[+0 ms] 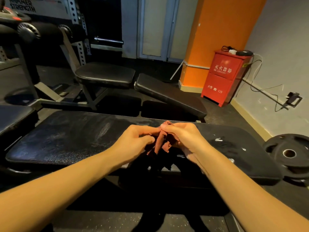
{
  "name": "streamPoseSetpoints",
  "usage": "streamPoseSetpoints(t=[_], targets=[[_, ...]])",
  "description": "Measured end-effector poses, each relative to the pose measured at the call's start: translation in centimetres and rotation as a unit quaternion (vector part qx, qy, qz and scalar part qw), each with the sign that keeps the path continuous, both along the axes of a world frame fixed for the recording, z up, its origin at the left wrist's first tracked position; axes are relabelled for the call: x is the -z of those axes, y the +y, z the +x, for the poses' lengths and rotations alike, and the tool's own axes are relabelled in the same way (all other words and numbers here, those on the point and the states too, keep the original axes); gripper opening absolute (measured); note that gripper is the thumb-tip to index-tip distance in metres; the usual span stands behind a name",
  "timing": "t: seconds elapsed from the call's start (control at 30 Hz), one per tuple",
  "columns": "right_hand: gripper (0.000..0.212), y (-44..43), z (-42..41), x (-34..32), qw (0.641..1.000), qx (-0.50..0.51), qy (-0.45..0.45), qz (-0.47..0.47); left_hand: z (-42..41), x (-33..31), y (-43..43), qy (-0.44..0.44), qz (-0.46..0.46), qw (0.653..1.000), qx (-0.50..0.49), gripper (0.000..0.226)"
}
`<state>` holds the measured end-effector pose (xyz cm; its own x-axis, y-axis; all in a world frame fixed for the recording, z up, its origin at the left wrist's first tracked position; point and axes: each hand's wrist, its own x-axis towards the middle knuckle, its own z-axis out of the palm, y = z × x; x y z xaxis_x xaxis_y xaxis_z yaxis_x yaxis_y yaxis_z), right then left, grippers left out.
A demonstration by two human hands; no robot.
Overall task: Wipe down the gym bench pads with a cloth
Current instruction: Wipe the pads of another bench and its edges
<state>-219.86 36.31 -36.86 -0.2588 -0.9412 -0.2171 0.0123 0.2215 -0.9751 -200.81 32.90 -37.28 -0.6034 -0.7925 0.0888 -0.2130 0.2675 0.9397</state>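
A long black bench pad (pixel 66 139) runs across the view in front of me, its surface cracked and streaked with wet marks and white flecks toward the right end. Above its middle I hold a small reddish-brown cloth (pixel 161 141), bunched into a narrow fold. My left hand (pixel 137 139) pinches the cloth from the left and my right hand (pixel 180 136) grips it from the right, thumb on top. Both hands meet over the pad. Most of the cloth is hidden between my fingers.
A second bench stands behind, with a flat seat pad (pixel 107 74) and a declined back pad (pixel 170 96). A black weight plate (pixel 289 153) lies at the right end. A red fire-extinguisher box (pixel 225 77) stands by the orange pillar (pixel 217 30). Rack uprights stand at left.
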Motion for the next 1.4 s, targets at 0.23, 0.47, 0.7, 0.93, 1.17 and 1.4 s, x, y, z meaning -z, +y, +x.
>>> streamPoseSetpoints(t=[0.23, 0.47, 0.7, 0.93, 1.17, 1.4], targets=[[0.031, -0.1, 0.6, 0.1, 0.999, 0.025, 0.016, -0.011, 0.7, -0.2, -1.2, -0.13, -0.004, 0.99, -0.046, 0.024], [0.012, -0.9, 2.6, 1.1, 0.997, 0.066, -0.027, -0.018, 0.5, -0.1, -1.0, -0.04, 0.045, 0.989, -0.132, 0.02], [0.019, -3.0, -6.9, 1.5, 0.851, 0.027, 0.518, 0.087, 5.5, 2.2, -5.1, -0.358, -0.207, 0.911, -0.006, 0.066], [0.006, -3.1, 1.3, 6.9, 0.775, 0.054, 0.627, 0.063, 8.3, 4.3, -6.7, -0.47, -0.256, 0.842, 0.068, 0.119], [0.021, -3.7, 12.2, 7.2, 0.771, -0.108, 0.626, -0.048, 9.7, 4.2, -8.3, -0.505, -0.207, 0.836, 0.059, 0.127], [0.017, 1.7, -5.7, 6.8, 0.722, 0.086, 0.673, 0.138, 8.2, 4.6, -8.6, -0.492, -0.25, 0.827, 0.105, 0.128]])
